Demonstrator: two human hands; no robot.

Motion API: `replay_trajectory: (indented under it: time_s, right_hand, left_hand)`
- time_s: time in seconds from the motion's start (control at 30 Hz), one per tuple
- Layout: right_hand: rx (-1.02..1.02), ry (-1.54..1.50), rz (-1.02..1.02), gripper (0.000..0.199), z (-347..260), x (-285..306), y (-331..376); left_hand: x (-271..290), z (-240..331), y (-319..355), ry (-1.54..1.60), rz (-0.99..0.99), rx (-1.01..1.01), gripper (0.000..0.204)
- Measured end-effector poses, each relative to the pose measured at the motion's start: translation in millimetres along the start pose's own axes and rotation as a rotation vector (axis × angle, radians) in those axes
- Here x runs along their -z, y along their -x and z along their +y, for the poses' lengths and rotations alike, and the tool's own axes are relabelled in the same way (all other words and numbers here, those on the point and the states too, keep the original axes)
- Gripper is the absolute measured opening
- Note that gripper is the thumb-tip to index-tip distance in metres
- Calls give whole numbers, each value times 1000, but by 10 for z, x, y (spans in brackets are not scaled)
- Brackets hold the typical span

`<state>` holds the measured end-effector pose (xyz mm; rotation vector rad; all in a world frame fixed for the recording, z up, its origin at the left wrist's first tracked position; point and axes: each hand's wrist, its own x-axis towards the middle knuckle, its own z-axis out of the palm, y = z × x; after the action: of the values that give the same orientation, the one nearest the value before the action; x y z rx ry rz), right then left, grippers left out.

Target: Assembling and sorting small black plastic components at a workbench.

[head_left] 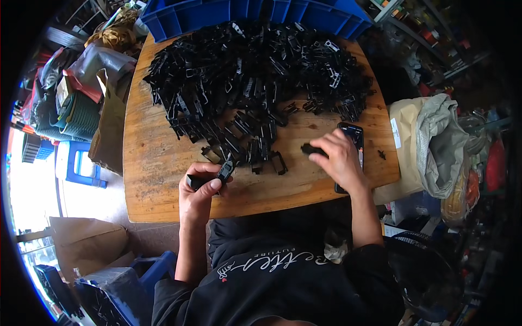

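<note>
- Over at nine o'clock, a blue plastic stool [81, 165] stands on the floor beyond the wooden table [155, 176], whose grained, warm-coloured board carries the work.
- Toward half past seven on that board, the left hand [202, 190] has thumb and fingers clamped on a black-and-grey pointed piece [224, 170], tip aimed outward, probably to keep its upper face in sight. A blunt black end [192, 182] pokes out beside it (joined or separate, I can't tell).
- Up toward twelve, a heap of black parts [244, 76] is massed before a ribbed blue crate [198, 19]; I'd guess it sits that far off to leave near wood for the hands. They look like moulded plastic, thin frames and slots, with stragglers [279, 163] toward six.
- Near four o'clock, the right hand [340, 156] pinches a small dark piece [311, 149], fingertips together on it, its shape half hidden.
- Just under that hand, a dark phone [357, 141] lies flat, presumably handy for a glance.
- Out at three, a crumpled grey sack [443, 146] slumps in soft folds.
</note>
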<state>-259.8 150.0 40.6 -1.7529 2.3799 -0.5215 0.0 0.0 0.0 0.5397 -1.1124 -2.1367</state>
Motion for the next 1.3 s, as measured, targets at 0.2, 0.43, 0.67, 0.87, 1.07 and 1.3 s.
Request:
replay_trajectory:
  time_s: [0.2, 0.43, 0.67, 0.87, 1.07, 1.3]
  right_hand:
    - [66, 87, 98, 32, -323, -58, 100]
    - [133, 14, 112, 35, -524, -323, -25]
    - [78, 81, 133, 30, -96, 3, -266]
    - [242, 53, 200, 13, 181, -22, -747]
    - [277, 53, 79, 12, 206, -89, -784]
    - [33, -377, 199, 20, 64, 392, -248]
  left_hand:
    - [3, 45, -1, 9, 23, -17, 24]
    - [-26, 67, 12, 13, 15, -13, 24]
    - [35, 60, 41, 17, 48, -24, 23]
    - [-33, 74, 10, 8, 18, -13, 24]
    - [3, 86, 25, -9, 32, -22, 24]
    - [58, 70, 21, -20, 34, -28, 25]
